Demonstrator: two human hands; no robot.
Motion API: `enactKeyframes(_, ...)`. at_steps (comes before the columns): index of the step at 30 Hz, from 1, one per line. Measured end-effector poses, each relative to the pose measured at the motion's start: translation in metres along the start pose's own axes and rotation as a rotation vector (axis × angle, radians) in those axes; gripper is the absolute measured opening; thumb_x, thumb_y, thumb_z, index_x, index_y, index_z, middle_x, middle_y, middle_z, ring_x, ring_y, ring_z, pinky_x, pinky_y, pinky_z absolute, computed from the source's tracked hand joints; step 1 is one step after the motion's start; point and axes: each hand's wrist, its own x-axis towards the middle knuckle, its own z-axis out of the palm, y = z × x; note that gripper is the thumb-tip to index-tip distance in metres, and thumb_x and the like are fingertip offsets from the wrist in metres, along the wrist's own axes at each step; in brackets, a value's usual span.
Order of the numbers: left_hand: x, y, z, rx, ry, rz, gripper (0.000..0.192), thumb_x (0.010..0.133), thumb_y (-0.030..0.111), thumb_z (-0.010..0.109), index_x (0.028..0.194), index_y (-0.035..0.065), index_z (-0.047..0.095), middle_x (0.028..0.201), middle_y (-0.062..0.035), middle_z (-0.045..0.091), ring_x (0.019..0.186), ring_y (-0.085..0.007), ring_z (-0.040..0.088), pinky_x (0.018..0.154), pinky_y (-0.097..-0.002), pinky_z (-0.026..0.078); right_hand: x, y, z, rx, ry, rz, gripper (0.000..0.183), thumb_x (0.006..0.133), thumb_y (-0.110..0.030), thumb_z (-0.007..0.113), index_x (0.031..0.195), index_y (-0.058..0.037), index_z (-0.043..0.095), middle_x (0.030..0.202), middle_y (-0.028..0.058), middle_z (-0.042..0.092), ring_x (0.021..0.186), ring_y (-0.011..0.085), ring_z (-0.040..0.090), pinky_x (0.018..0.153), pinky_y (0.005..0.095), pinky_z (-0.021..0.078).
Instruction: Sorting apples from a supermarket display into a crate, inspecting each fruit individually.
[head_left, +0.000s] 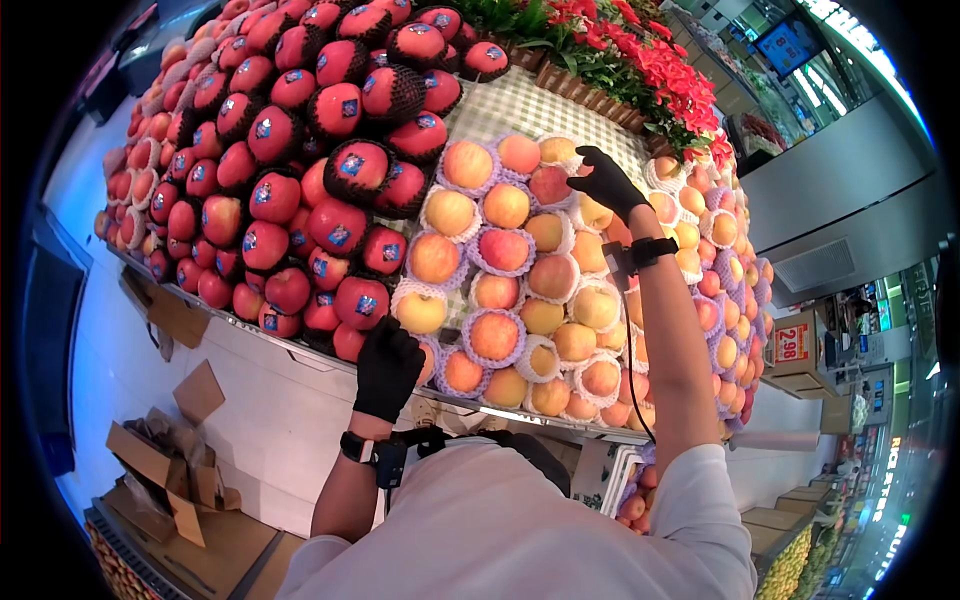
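Black gloves cover both hands over a fruit display. My left hand (388, 369) is at its front edge, fingers curled, beside a yellow apple (421, 312) in a white foam net and a red apple (361, 303) in a black net; whether it grips anything is hidden. My right hand (609, 180) reaches over the back rows, thumb and fingers apart, nothing visible between them. Near its fingertips lie a red-orange apple (550, 184) and a yellowish apple (558, 150). Paler apples in white or purple foam nets form rows between the hands. Dark red apples with stickers are piled on the left.
Red artificial flowers (675, 82) and a small wooden fence (592, 97) border the back, behind a green checked cloth (510, 105). Opened cardboard boxes (161, 465) lie on the floor at lower left. A crate (611, 480) with apples stands by my right side. A cable hangs from my right wrist.
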Motion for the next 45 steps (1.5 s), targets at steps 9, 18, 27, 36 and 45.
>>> enactKeyframes(9, 0.003, 0.009, -0.009, -0.102, -0.058, -0.026, 0.026, 0.097, 0.027, 0.036, 0.075, 0.0117, 0.039, 0.059, 0.0013, 0.027, 0.054, -0.0118, 0.031, 0.053, -0.0275, 0.029, 0.026, 0.036, -0.006, -0.142, -0.001, 0.069, 0.068, 0.061, -0.021, 0.077, 0.120, -0.0053, 0.048, 0.108, 0.0168, 0.058, 0.096, 0.0274, 0.058, 0.080, 0.0337, 0.0481)
enactKeyframes(18, 0.005, 0.006, -0.008, 0.165, -0.045, 0.063, 0.021, 0.096, 0.022, 0.033, 0.078, 0.0126, 0.040, 0.062, 0.0003, 0.034, 0.055, -0.0129, 0.038, 0.052, -0.0271, 0.033, 0.076, 0.043, 0.003, -0.463, -0.179, -0.129, 0.098, 0.052, -0.017, 0.081, 0.137, -0.0214, 0.032, 0.132, 0.0146, 0.041, 0.116, 0.0356, 0.047, 0.093, 0.0458, 0.0435)
enactKeyframes(27, -0.009, 0.009, -0.008, 0.139, -0.032, 0.136, 0.021, 0.095, 0.023, 0.035, 0.077, 0.0134, 0.040, 0.061, 0.0007, 0.033, 0.054, -0.0126, 0.037, 0.050, -0.0277, 0.032, 0.117, 0.046, 0.013, -0.300, -0.506, -0.023, 0.105, 0.050, 0.001, 0.075, 0.141, -0.0176, 0.027, 0.132, 0.0169, 0.042, 0.118, 0.0337, 0.045, 0.096, 0.0404, 0.0402)
enactKeyframes(36, -0.009, 0.007, -0.021, -0.058, -0.107, 0.078, 0.021, 0.096, 0.024, 0.036, 0.088, 0.0090, 0.048, 0.059, 0.0001, 0.035, 0.056, -0.0131, 0.038, 0.054, -0.0275, 0.032, 0.111, 0.017, 0.011, -0.587, -0.433, 0.014, 0.069, 0.044, -0.022, 0.082, 0.108, -0.0119, 0.058, 0.117, 0.0195, 0.053, 0.105, 0.0366, 0.055, 0.086, 0.0411, 0.0479)
enactKeyframes(45, -0.004, 0.008, -0.015, -0.091, -0.055, 0.039, 0.028, 0.095, 0.023, 0.036, 0.069, 0.0142, 0.036, 0.056, 0.0023, 0.027, 0.051, -0.0115, 0.032, 0.050, -0.0273, 0.029, 0.098, 0.022, 0.008, -0.510, -0.289, -0.031, 0.082, 0.041, -0.029, 0.086, 0.114, -0.0155, 0.051, 0.112, 0.0123, 0.058, 0.103, 0.0339, 0.057, 0.087, 0.0443, 0.0448)
